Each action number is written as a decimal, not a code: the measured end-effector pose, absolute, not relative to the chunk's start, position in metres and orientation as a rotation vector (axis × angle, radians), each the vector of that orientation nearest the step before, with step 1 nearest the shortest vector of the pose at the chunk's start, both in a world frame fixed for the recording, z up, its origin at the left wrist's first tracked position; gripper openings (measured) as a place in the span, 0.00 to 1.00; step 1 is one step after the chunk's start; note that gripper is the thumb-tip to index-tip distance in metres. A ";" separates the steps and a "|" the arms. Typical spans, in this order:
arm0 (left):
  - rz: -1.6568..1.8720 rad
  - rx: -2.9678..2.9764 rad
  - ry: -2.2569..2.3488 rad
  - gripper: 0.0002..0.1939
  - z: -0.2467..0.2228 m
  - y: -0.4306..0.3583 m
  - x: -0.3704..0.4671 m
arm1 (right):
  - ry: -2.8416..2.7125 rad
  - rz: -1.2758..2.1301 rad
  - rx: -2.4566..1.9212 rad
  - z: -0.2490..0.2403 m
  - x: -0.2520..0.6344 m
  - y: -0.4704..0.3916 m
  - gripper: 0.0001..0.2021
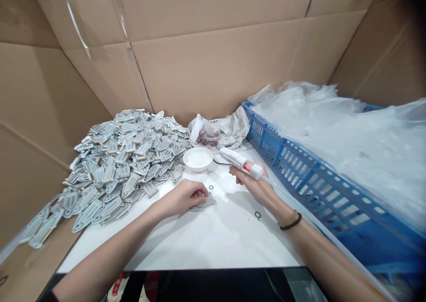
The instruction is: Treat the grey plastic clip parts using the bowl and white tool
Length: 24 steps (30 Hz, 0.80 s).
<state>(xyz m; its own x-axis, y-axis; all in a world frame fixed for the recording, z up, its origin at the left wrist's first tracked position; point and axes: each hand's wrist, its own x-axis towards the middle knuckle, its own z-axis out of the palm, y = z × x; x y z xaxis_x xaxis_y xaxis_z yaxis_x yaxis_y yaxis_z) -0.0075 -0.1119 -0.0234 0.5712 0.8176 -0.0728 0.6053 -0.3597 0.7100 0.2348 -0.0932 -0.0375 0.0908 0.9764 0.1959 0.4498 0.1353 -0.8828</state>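
Note:
My right hand (251, 182) is wrapped round a white pen-like tool (238, 160) with a red section and a clear tube running back along the forearm. The tool's tip points up and left, off the table. My left hand (189, 196), its fingers curled together, rests over a small flat grey piece (199, 206) on the white table (233, 244). Whatever its fingertips pinch is hidden. Beyond my hands stands a shallow white bowl (198, 159). A large heap of similar grey pieces (123, 155) lies to the left.
A blue perforated crate (299, 164) filled with clear plastic bags (349, 137) runs along the right side. Crumpled printed paper (226, 131) lies behind the bowl. Cardboard walls (216, 62) enclose the back and sides. Small black rings (258, 214) lie on the table.

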 end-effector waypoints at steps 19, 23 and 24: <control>0.451 1.918 1.248 0.07 -0.020 -0.120 -0.004 | -1.489 0.769 -1.456 -0.036 0.234 -0.095 0.15; 0.408 1.961 1.287 0.07 -0.016 -0.120 -0.003 | -1.493 0.793 -1.463 -0.036 0.234 -0.094 0.14; 0.393 1.949 1.285 0.07 -0.015 -0.120 -0.003 | -1.498 0.796 -1.461 -0.036 0.234 -0.093 0.14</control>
<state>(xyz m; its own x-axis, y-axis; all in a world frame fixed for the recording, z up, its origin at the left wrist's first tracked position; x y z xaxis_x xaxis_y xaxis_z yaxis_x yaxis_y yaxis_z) -0.0033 -0.1197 -0.0154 0.4477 0.8824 -0.1451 0.6502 -0.2099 0.7302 0.2344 -0.0935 -0.0364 0.0699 0.9863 0.1491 0.4282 0.1053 -0.8975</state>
